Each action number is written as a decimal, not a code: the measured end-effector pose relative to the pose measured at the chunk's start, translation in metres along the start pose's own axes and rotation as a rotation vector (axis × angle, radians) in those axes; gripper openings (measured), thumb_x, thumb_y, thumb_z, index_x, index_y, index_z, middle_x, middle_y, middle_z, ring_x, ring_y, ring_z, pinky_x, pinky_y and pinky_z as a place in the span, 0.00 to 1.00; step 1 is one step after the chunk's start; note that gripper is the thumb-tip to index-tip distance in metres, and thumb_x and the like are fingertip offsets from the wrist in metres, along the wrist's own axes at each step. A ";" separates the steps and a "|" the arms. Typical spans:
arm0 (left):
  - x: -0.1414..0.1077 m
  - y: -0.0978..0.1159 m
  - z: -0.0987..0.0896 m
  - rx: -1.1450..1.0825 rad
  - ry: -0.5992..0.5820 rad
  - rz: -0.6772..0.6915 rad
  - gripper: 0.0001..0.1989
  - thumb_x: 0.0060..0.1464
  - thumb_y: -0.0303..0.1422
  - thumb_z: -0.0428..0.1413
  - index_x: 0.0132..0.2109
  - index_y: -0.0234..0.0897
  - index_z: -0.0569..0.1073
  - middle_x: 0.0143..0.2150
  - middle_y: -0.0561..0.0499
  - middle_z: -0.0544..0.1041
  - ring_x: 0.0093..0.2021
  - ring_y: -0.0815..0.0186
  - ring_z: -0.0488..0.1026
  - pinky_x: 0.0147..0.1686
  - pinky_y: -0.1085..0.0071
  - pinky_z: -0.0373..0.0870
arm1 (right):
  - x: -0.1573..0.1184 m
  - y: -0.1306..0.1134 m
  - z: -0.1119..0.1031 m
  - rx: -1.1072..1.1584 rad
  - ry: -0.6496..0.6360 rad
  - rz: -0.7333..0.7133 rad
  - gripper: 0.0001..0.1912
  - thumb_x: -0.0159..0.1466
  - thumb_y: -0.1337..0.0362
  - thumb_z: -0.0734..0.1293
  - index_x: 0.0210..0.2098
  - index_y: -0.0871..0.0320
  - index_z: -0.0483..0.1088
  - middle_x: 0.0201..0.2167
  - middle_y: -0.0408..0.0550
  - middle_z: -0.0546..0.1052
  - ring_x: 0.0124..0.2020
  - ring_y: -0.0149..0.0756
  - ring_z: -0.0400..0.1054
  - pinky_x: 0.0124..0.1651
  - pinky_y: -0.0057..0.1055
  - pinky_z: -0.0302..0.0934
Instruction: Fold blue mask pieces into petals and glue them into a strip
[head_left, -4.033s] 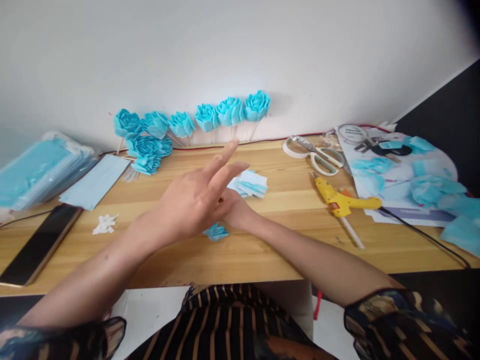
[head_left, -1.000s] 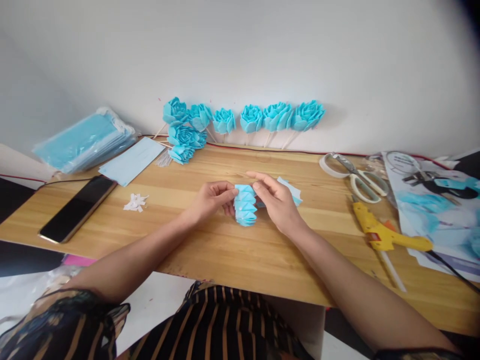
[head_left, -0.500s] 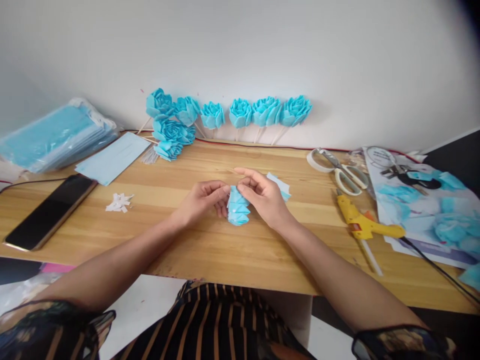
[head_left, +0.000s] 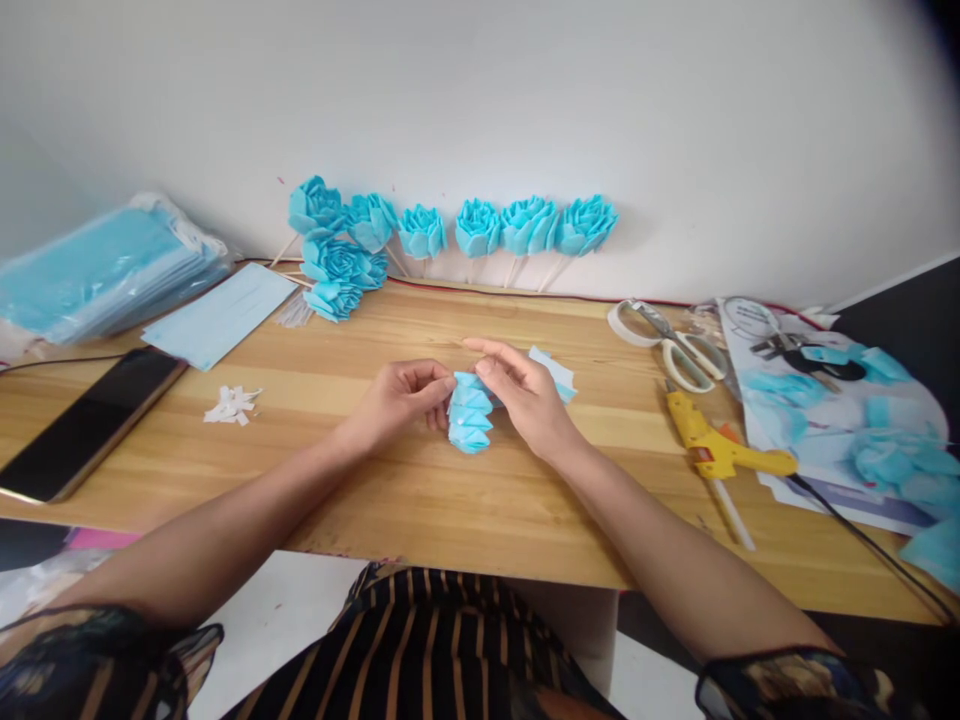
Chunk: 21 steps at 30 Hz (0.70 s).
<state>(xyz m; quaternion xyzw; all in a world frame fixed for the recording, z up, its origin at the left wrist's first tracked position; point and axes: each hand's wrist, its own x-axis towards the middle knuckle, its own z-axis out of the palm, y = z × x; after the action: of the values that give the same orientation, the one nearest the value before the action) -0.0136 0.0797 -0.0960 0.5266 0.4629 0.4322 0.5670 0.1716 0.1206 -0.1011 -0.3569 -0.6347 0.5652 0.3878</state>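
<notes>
A strip of folded blue petals hangs between my two hands over the middle of the wooden table. At its upper left edge, my left hand pinches it between thumb and fingers. My right hand grips the top right of the strip with the thumb against the fingers, the index finger reaching out to the left. Partly behind my right hand lie light blue and white pieces.
Blue flowers on sticks lean along the wall. Left are a phone, white scraps, a blue sheet and a plastic-wrapped pack. Right are scissors, a yellow glue gun with its cable, and a cluttered sheet.
The view has shifted slightly, so most things sit a little further left. The petal strip has turned slightly between my hands, which keep their hold.
</notes>
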 end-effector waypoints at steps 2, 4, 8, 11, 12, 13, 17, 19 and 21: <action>0.000 0.000 0.000 0.008 -0.009 -0.003 0.20 0.53 0.48 0.64 0.30 0.33 0.73 0.21 0.52 0.76 0.20 0.71 0.72 0.22 0.76 0.69 | 0.001 0.001 0.000 0.023 -0.032 -0.001 0.20 0.64 0.56 0.68 0.55 0.54 0.72 0.31 0.42 0.75 0.30 0.30 0.67 0.34 0.30 0.63; 0.000 0.001 0.000 0.010 -0.021 -0.002 0.21 0.52 0.48 0.64 0.30 0.33 0.73 0.21 0.51 0.76 0.20 0.71 0.72 0.22 0.76 0.69 | 0.001 0.002 0.001 0.030 -0.042 -0.001 0.22 0.63 0.59 0.69 0.55 0.55 0.71 0.32 0.42 0.77 0.31 0.30 0.68 0.35 0.30 0.63; 0.000 0.001 0.000 0.025 -0.026 0.021 0.21 0.53 0.48 0.64 0.29 0.33 0.72 0.21 0.51 0.76 0.20 0.71 0.72 0.22 0.76 0.69 | 0.002 0.002 0.001 0.036 -0.039 0.033 0.24 0.62 0.60 0.69 0.58 0.54 0.69 0.32 0.42 0.78 0.30 0.31 0.70 0.34 0.30 0.64; 0.000 0.000 0.000 0.030 -0.022 0.047 0.21 0.53 0.48 0.63 0.28 0.33 0.72 0.21 0.52 0.75 0.20 0.71 0.71 0.22 0.76 0.68 | 0.001 0.002 0.002 0.076 -0.025 0.064 0.30 0.61 0.60 0.70 0.62 0.51 0.65 0.36 0.44 0.80 0.33 0.34 0.72 0.35 0.32 0.67; 0.000 0.000 0.000 0.028 -0.020 0.052 0.21 0.53 0.48 0.63 0.28 0.33 0.72 0.21 0.52 0.75 0.20 0.71 0.71 0.22 0.76 0.69 | 0.001 0.002 0.002 0.087 -0.020 0.071 0.31 0.61 0.60 0.70 0.64 0.49 0.63 0.37 0.45 0.81 0.34 0.35 0.73 0.35 0.33 0.68; 0.000 0.001 0.000 0.027 -0.018 0.054 0.21 0.53 0.48 0.63 0.29 0.33 0.72 0.21 0.52 0.75 0.20 0.71 0.71 0.22 0.76 0.69 | 0.000 0.001 0.002 0.092 -0.018 0.074 0.32 0.62 0.60 0.70 0.64 0.49 0.62 0.38 0.46 0.81 0.34 0.36 0.73 0.36 0.34 0.68; 0.000 0.001 0.000 0.028 -0.003 0.048 0.21 0.54 0.48 0.63 0.29 0.33 0.72 0.21 0.52 0.75 0.20 0.71 0.71 0.23 0.76 0.69 | 0.000 0.000 0.002 0.062 -0.032 0.046 0.28 0.63 0.59 0.68 0.63 0.50 0.64 0.34 0.43 0.79 0.32 0.34 0.71 0.35 0.34 0.66; 0.000 0.001 0.000 0.026 0.005 0.049 0.21 0.54 0.48 0.63 0.28 0.33 0.72 0.20 0.52 0.75 0.20 0.71 0.71 0.23 0.76 0.69 | 0.000 -0.001 0.002 0.054 -0.045 0.028 0.26 0.63 0.59 0.68 0.61 0.51 0.66 0.31 0.41 0.77 0.30 0.33 0.69 0.34 0.33 0.64; 0.001 0.001 0.000 0.027 0.020 0.053 0.21 0.54 0.47 0.63 0.28 0.33 0.71 0.20 0.52 0.74 0.20 0.72 0.71 0.23 0.76 0.69 | 0.000 -0.002 0.002 0.062 -0.065 0.024 0.26 0.63 0.60 0.67 0.60 0.52 0.66 0.30 0.40 0.75 0.30 0.32 0.67 0.34 0.32 0.63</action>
<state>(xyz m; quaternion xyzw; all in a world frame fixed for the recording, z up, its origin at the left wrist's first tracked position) -0.0131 0.0803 -0.0951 0.5420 0.4602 0.4460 0.5436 0.1703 0.1193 -0.0995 -0.3337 -0.6248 0.6004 0.3712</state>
